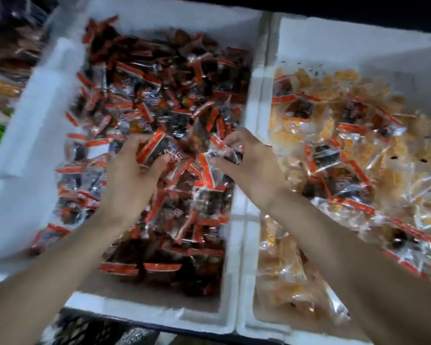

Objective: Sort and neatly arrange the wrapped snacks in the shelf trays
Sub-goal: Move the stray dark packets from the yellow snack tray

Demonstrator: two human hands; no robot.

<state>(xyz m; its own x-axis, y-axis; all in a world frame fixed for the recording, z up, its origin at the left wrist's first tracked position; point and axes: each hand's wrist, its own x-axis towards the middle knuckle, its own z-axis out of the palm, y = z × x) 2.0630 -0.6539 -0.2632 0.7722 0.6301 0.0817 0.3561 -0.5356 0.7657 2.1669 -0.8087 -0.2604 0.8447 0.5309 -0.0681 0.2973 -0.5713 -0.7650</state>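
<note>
Two white foam trays stand side by side. The left tray (42,120) is heaped with dark snacks in clear wrappers with red-orange ends (159,95). The right tray (334,41) holds pale orange wrapped snacks (408,170), with several dark red-ended packets (326,155) lying mixed on top. My left hand (132,175) is over the left tray, fingers curled round a few dark packets (154,148). My right hand (246,160) reaches in over the divider and pinches a dark packet (224,153) beside the left hand. The frame is motion-blurred.
The foam walls between the two trays (246,220) run under my right wrist. More packed goods (8,58) lie on the shelf at far left. A dark shelf edge crosses the top, and dark netting (85,329) shows below the trays' front rim.
</note>
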